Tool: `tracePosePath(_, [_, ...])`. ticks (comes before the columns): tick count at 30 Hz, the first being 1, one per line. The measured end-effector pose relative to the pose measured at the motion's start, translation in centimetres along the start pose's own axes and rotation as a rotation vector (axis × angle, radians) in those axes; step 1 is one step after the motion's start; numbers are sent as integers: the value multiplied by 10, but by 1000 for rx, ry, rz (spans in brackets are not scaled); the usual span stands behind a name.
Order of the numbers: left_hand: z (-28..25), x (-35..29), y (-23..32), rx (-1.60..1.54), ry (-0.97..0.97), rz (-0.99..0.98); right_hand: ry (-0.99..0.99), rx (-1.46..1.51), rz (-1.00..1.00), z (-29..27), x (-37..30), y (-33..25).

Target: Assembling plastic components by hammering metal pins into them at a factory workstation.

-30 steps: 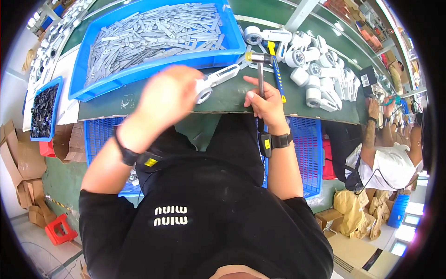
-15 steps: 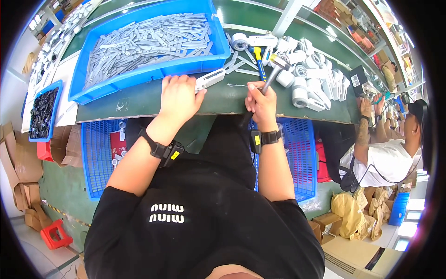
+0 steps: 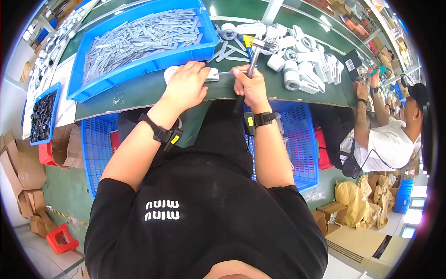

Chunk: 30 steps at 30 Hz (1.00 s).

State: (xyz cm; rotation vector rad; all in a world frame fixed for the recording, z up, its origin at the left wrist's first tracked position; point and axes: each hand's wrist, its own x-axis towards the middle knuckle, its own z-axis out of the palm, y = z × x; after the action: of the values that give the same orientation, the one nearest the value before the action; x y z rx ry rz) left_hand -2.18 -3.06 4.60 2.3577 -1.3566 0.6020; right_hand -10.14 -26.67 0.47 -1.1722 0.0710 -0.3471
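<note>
My left hand [image 3: 185, 85] presses down over a white plastic arm-shaped part [image 3: 212, 75] on the green table. Its round end [image 3: 171, 73] shows past the fingers; the middle is hidden under them. My right hand [image 3: 251, 88] is closed around a hammer [image 3: 253, 63], its head up and away from me and its dark handle end toward me. A thin metal rod or strip [image 3: 226, 73] runs from the right fingertips to the white part's slotted end. Whether the tip touches the part, I cannot tell. A second hammer with a yellow and blue handle [image 3: 248, 42] lies just beyond.
A blue bin [image 3: 139, 66] of grey flat strips stands beyond my left hand. White round-ended parts [image 3: 302, 65] are piled at the right. A small blue tray [image 3: 55, 109] holds black pieces. Blue baskets [image 3: 304, 153] sit below the table edge. A co-worker [image 3: 392, 139] sits at right.
The thin metal piece, which lay on the table, is now at my right fingertips and reaches toward the white part. My left hand has shifted over the part, whose round end now shows.
</note>
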Motion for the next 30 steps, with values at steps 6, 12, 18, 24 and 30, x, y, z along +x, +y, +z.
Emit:
tracePosePath(6, [-1, 25, -15, -30, -310, -48, -22, -125, 42, -3, -9, 0])
tracePosePath(12, [-19, 53, -49, -175, -631, -96, -37, -281, 91, 8, -11, -1])
tracePosePath(18, [-15, 42, -42, -279, -274, -1, -60, -293, 111, 4, -17, -5])
tracePosePath(24, [-19, 18, -36, -396, -76, 47, 7, -286, 52, 5, -22, -3])
tracePosePath(30, [-4, 13, -42, -395, -15, 76, 2, -242, 11, -2, -18, -2])
